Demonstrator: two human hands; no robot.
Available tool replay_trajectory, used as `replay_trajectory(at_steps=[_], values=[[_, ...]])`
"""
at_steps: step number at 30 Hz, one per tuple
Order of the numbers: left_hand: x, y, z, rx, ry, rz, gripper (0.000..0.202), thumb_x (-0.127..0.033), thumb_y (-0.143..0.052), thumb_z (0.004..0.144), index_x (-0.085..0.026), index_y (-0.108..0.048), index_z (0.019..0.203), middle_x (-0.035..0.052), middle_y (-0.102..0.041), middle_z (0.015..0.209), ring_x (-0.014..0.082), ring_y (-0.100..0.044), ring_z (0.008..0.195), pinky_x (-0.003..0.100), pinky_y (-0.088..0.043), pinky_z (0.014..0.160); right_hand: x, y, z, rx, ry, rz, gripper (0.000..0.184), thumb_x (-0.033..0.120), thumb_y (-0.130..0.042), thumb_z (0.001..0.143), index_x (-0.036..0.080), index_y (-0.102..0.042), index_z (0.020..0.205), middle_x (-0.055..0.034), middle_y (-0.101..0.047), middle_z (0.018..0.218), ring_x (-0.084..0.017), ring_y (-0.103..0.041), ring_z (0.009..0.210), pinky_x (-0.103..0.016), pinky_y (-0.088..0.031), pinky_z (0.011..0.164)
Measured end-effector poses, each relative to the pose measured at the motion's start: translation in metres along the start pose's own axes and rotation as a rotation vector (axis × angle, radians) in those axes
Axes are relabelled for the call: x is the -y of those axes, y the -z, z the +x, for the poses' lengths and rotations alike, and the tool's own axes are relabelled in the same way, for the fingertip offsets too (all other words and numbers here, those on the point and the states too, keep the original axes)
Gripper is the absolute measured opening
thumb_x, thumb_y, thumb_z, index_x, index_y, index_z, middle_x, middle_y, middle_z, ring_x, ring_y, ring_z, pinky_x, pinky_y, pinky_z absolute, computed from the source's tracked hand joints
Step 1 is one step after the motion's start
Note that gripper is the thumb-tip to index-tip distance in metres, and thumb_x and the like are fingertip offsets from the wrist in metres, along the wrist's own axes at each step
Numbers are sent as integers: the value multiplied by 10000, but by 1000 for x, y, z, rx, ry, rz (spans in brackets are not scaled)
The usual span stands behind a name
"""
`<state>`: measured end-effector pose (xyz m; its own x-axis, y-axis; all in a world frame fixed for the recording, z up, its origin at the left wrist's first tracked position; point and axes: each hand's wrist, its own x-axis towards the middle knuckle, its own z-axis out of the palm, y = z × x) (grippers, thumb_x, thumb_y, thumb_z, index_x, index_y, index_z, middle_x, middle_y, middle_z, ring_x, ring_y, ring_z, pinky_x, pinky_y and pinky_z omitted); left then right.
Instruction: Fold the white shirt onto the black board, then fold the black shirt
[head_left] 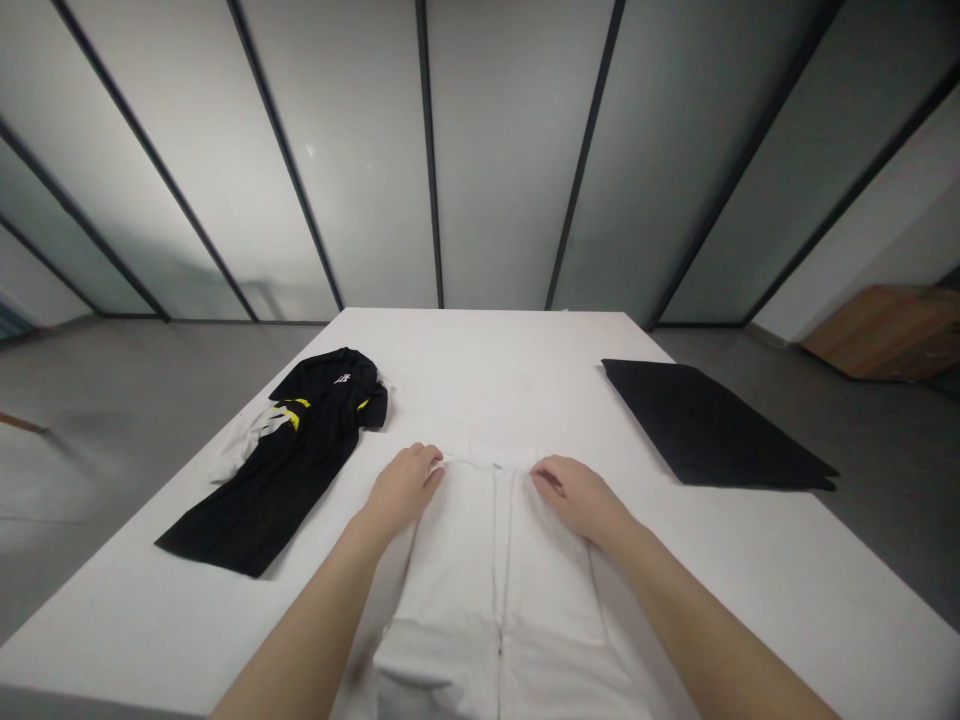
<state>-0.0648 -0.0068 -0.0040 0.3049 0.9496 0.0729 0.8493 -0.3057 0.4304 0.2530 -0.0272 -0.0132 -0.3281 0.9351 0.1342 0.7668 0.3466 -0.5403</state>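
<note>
A white garment (457, 570) lies in front of me with a seam or zip line running down its middle; I cannot tell its exact kind. At its far left corner, my left hand (406, 484) pinches the edge between thumb and fingers. My right hand (577, 492) has its fingers closed on the far right corner. Between the two hands the far edge stretches nearly straight. The near end sits thicker and rumpled and runs out of the bottom of the view.
On the left of the white table (480, 370) lies a black shirt (300, 470) with yellow and white parts. A flat black sheet or board (709, 425) reaches over the table's right edge. Frosted glass panels (495, 150) stand behind, and a wooden piece (885, 330) is at far right.
</note>
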Motion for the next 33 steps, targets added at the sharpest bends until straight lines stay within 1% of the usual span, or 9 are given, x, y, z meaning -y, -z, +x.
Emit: replay_trajectory(at_steps=[5, 9, 13, 15, 18, 23, 27, 30, 33], values=[[7, -11, 3, -5, 18, 97, 207, -259, -582, 988, -196, -707, 1140, 125, -700, 1150, 284, -654, 1092, 392, -481, 974, -16, -8, 3, 11, 45, -50, 234, 265, -537, 1016, 220, -766, 1022, -82, -758, 1017, -249, -656, 973, -365, -470, 903], [10, -16, 5, -31, 55, 164, 283, -290, -602, 983, -192, -696, 1231, 140, -687, 1177, 309, -621, 1132, 413, -463, 1001, -29, -9, 4, -51, -39, -135, 258, 215, -554, 990, 191, -768, 1132, -108, -731, 1130, -260, -631, 1070, -381, -458, 991], [12, -19, 6, -82, 97, 198, 335, -355, -605, 978, -177, -704, 1244, 172, -672, 1162, 341, -601, 1114, 460, -448, 1013, -44, -7, 3, -107, -138, -226, 411, 125, -560, 920, 156, -709, 1302, -151, -676, 1294, -279, -609, 1155, -403, -426, 1058], [13, -20, 7, -110, 109, 179, 329, -371, -622, 961, -183, -718, 1212, 171, -672, 1143, 342, -599, 1111, 468, -439, 1025, -48, -5, 2, -136, -220, -251, 421, 162, -577, 926, 137, -681, 1334, -177, -680, 1277, -282, -629, 1132, -396, -436, 1026], [13, -21, 9, -118, 106, 107, 331, -367, -635, 945, -174, -726, 1198, 162, -687, 1122, 324, -621, 1093, 445, -439, 1020, -49, 0, 2, -94, -369, -223, 324, 298, -609, 955, 151, -703, 1227, -146, -741, 1078, -257, -679, 969, -342, -466, 864], [11, -16, 11, 0, 141, -93, 186, -255, -614, 921, -185, -710, 1064, 75, -731, 890, 247, -678, 846, 339, -456, 782, -43, 17, 2, 119, -487, -10, 279, 460, -670, 926, 197, -673, 834, -69, -721, 763, -207, -658, 694, -293, -423, 630], [13, -11, 9, 20, 231, -326, 112, -314, -656, 913, -202, -651, 916, 17, -682, 693, 196, -633, 642, 288, -395, 635, -39, 33, -6, 360, -627, 362, 414, 577, -682, 919, 226, -548, 745, 40, -550, 542, -86, -388, 397, -235, -261, 409], [13, -9, 6, 180, 467, -690, 321, -515, -664, 930, -205, -601, 985, 17, -688, 646, 142, -512, 450, 255, -310, 496, -40, 39, -11, 388, -683, 681, 377, 560, -674, 941, 229, -538, 823, 26, -623, 596, -52, -323, 355, -186, -173, 334], [12, -4, 6, 380, 622, -1122, 439, -626, -609, 948, -211, -549, 1078, 100, -786, 832, 134, -559, 450, 231, -323, 435, -42, 37, -10, 377, -783, 983, 283, 485, -606, 997, 209, -594, 936, -93, -780, 855, -89, -517, 406, -179, -312, 305]])
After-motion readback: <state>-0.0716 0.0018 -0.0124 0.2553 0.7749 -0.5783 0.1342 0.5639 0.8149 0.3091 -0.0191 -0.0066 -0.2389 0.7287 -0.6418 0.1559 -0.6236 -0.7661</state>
